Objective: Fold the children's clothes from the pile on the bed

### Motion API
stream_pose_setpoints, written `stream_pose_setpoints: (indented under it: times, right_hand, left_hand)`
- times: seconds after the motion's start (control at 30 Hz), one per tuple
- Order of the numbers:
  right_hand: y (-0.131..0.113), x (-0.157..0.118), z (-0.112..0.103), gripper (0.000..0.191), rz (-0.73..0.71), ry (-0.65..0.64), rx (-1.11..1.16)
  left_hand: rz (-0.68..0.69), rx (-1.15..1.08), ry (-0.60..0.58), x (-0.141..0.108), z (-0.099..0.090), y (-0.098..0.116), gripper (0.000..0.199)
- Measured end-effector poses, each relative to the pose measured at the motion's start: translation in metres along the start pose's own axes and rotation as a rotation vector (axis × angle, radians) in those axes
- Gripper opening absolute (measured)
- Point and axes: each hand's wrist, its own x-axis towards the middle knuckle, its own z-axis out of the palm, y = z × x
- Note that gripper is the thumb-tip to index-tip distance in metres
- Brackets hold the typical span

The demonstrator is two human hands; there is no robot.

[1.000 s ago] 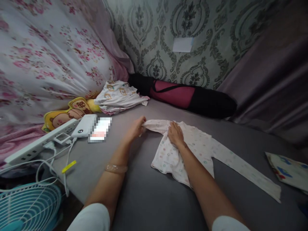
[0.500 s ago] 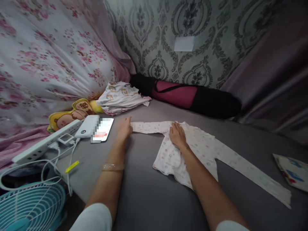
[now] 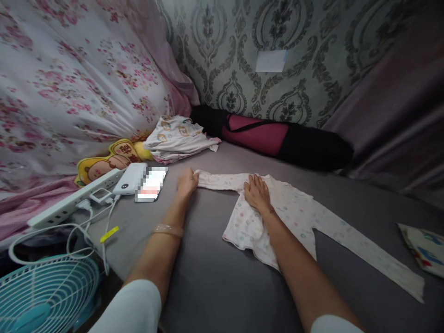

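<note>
A small white long-sleeved shirt point(image 3: 294, 208) with a pale print lies spread on the grey bed surface point(image 3: 222, 296). Its left sleeve reaches out to my left hand point(image 3: 188, 181), whose fingers are closed on the cuff. My right hand point(image 3: 257, 191) rests flat on the shirt near the shoulder of that sleeve, fingers stretched out. The other sleeve lies extended toward the lower right, untouched.
On the left are a phone point(image 3: 151, 184), a white power bank point(image 3: 131, 179), a power strip point(image 3: 74, 196) with cables and a blue fan point(image 3: 45, 296). Crumpled cloth point(image 3: 180, 138) and a long black and red bag point(image 3: 270, 136) lie behind. Folded cloth point(image 3: 425, 249) is at right.
The view has shifted slightly. My left hand has moved a little right with the cuff, and the sleeve looks slightly more bunched. My right hand stays on the shirt.
</note>
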Motion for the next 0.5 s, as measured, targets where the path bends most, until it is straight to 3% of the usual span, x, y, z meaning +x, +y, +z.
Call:
stream_pose_setpoints:
  times: [0.17, 0.23, 0.5]
  right_hand:
    - [-0.001, -0.001, 0.000, 0.057, -0.001, 0.000, -0.001]
    - [-0.002, -0.001, 0.000, 0.058, 0.003, -0.001, -0.007]
    - [-0.004, -0.002, -0.002, 0.058, 0.006, 0.018, -0.023]
  left_hand:
    - [0.172, -0.184, 0.122, 0.016, 0.001, -0.002, 0.023]
    - [0.205, -0.193, 0.114, 0.017, -0.001, -0.003, 0.027]
    - [0.108, 0.245, -0.065, 0.001, -0.016, 0.006, 0.027]
